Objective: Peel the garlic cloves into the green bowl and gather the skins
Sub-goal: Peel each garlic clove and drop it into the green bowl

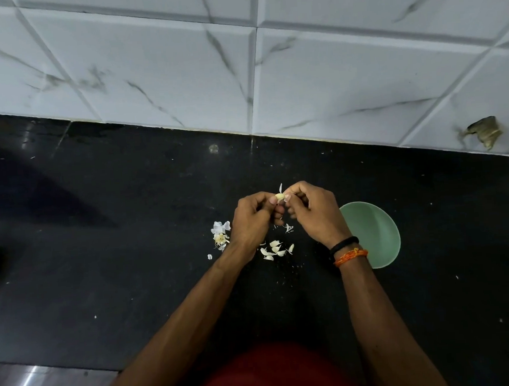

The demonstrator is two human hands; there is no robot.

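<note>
Both hands meet just left of the green bowl (377, 238), above the black worktop (131, 261). The left hand (253, 220) pinches a garlic clove (279, 196) between its fingertips, and the right hand (311, 210) pinches a strip of skin (280, 188) that stands up from the clove. To peel well, I think the left hand should keep the clove firm while the right pulls the skin along the clove, not across it. More cloves (274, 250) lie on the worktop left of the bowl, and loose skins (220, 236) lie further left. The bowl looks empty where it can be seen.
</note>
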